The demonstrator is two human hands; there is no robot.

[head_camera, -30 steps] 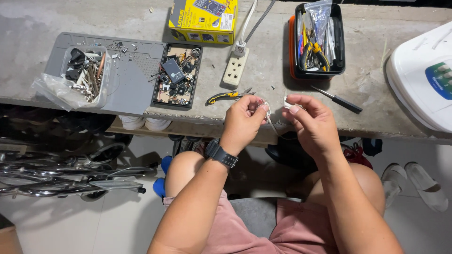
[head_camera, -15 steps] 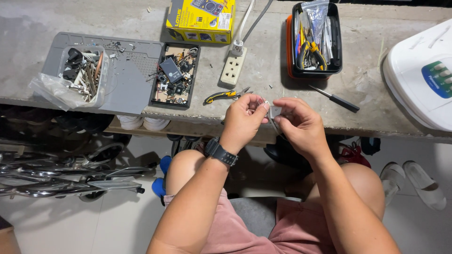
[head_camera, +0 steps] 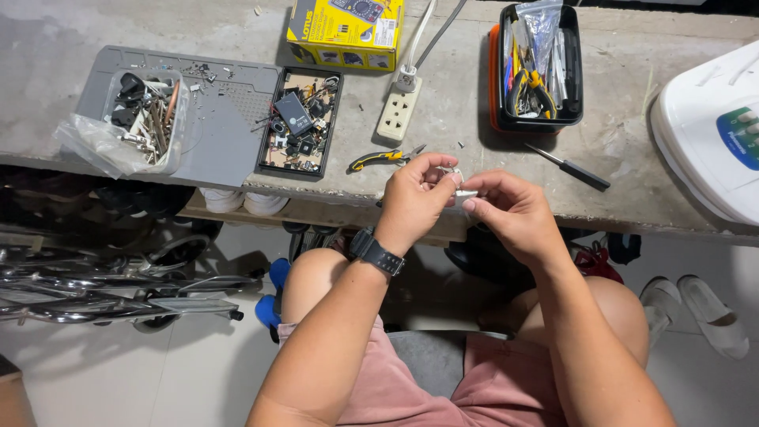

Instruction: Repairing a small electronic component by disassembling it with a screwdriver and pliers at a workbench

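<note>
— What are the hands doing?

— The left hand (head_camera: 415,194) and the right hand (head_camera: 510,212) meet just in front of the edge of the grey concrete tabletop (head_camera: 443,150), above the knees. Between them sits a small pale metallic part (head_camera: 458,183); each hand's grip is pinched together on it, fingertips nearly touching. What kind of part it is, I cannot tell: it is too small and mostly covered by the fingers.

— Anything on the wrist?

— A black wristwatch (head_camera: 376,253) on the left one.

— And close by on the tabletop?

— Yellow-and-black-handled pliers (head_camera: 385,159) lie just beyond the left hand. A black-handled screwdriver (head_camera: 569,168) lies beyond the right hand, apart from it. A white power strip (head_camera: 398,115) sits farther back, with a yellow cardboard box (head_camera: 345,30) behind it.

— The containers?

— A black tray of small electronic parts (head_camera: 300,122) lies left of the power strip, touching a grey work mat (head_camera: 221,134) that carries a clear plastic bag of hardware (head_camera: 130,122). A black bin with hand tools (head_camera: 538,71) stands to the right, and a white appliance (head_camera: 711,134) lies at the far right edge.
</note>
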